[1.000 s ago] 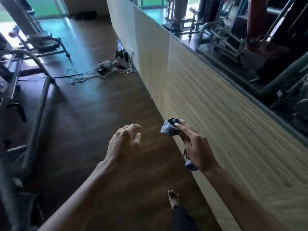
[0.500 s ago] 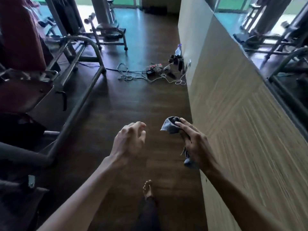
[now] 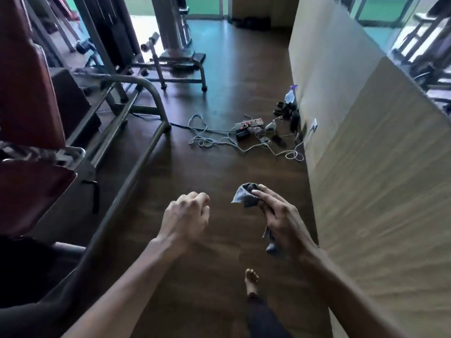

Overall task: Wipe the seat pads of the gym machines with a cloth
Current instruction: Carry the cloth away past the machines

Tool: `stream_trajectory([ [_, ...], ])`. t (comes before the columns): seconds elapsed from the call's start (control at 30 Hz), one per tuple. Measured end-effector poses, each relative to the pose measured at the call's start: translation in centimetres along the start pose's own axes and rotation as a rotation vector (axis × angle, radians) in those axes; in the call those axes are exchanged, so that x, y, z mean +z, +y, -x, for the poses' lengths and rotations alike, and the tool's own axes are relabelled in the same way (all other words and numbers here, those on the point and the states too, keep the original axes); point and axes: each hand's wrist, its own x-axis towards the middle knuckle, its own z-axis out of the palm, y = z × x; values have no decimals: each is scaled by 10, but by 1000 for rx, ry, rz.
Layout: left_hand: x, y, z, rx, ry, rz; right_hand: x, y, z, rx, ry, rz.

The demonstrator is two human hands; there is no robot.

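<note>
Looking down an aisle of dark wood-grain floor (image 3: 219, 76), I see a pale wood-pattern partition (image 3: 378, 179) along the right and a gym machine frame (image 3: 136, 152) along the left. The machine carries a reddish back pad (image 3: 26, 93) above a reddish seat pad (image 3: 31, 191); both are cut off by the left edge.

The right hand (image 3: 280, 218) grasps the grey cloth (image 3: 245, 195) in mid-air above the floor, close to the partition and well apart from the seat pad. The cloth bunches out past the fingertips and a tail shows below the palm; the part between is hidden by the hand. The left hand (image 3: 186, 215) hangs beside it with loosely curled fingers, holding nothing.

Farther along, a power strip (image 3: 249, 123) and tangled cables (image 3: 202, 140) lie on the floor, with a spray bottle (image 3: 291, 95) standing just beside the partition. The small dark items around the bottle are too blurred for me to identify. A bare foot (image 3: 251, 281) rests on the floor below the hands. Equipment beyond the partition's top edge, upper right, is hard to make out.
</note>
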Motion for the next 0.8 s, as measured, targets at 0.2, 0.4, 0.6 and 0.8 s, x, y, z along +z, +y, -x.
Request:
stream_trajectory([
  [0.2,5,-33,-198,-99,-24,2,22,26,-214,14,-69,-53],
  [0.4,-29,-78,-378,-191,13,-8,42,26,-425,-58,-173,-55],
  [0.6,-36,-153,-568,-244,30,58,90,37,-631,-67,-205,-17],
  [0.8,-65,-223,-770,-202,-3,64,127,21,-838,-66,-158,-31],
])
